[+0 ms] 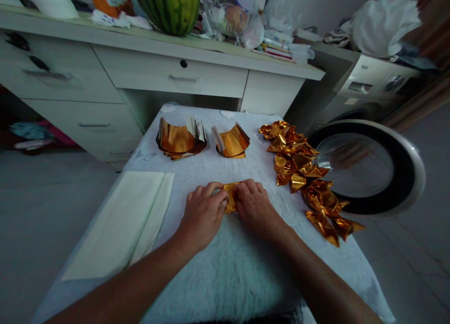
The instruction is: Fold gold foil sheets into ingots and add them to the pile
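Observation:
A small piece of gold foil paper (231, 197) lies on the cloth-covered table between my hands. My left hand (206, 211) grips its left side, thumb and fingers together. On its right side my right hand (255, 204) has its fingers closed over the edge, partly hiding it. Beyond my hands stand two curved stacks of gold sheets, a larger stack (179, 139) at the left and a smaller stack (232, 141) beside it. Folded gold foil pieces (297, 164) form a long pile along the table's right side.
Folded pale paper sheets (116, 221) lie on the left of the table (218, 277). A white desk (158, 73) behind carries a watermelon (168, 7) and plastic bags. The open round door (365, 167) of a washing machine (372, 85) reaches close to the table's right edge.

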A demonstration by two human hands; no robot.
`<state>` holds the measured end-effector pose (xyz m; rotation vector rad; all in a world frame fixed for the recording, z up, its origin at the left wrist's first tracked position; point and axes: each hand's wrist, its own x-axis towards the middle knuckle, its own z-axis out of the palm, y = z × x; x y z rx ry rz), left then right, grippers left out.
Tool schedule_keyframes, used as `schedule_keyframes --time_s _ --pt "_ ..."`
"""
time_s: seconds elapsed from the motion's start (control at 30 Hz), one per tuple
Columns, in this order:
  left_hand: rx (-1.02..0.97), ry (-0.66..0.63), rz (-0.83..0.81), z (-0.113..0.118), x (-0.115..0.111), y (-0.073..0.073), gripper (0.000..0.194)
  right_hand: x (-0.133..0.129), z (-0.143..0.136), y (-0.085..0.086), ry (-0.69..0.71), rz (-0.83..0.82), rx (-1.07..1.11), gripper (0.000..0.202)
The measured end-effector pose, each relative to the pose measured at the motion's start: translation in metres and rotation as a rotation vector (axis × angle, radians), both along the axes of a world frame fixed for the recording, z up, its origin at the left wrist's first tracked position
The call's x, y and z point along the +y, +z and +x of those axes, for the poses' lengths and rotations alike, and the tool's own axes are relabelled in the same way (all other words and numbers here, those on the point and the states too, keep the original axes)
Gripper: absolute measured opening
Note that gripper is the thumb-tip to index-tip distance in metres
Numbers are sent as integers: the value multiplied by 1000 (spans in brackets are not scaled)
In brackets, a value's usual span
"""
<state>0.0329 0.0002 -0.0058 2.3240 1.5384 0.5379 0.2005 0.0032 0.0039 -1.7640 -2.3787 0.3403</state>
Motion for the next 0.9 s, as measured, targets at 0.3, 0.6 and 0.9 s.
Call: schedule_keyframes --time_s 0.3,0.6,0.9 --pt "-50 -135 119 -1 4 -1 17 -1 1 2 -2 -2 30 24" --pt "25 -136 -11 0 2 1 10 -6 -4 4 -37 12 20 20" --pt "34 -159 -72 -4 4 3 22 -9 -6 1 -73 21 73 34"
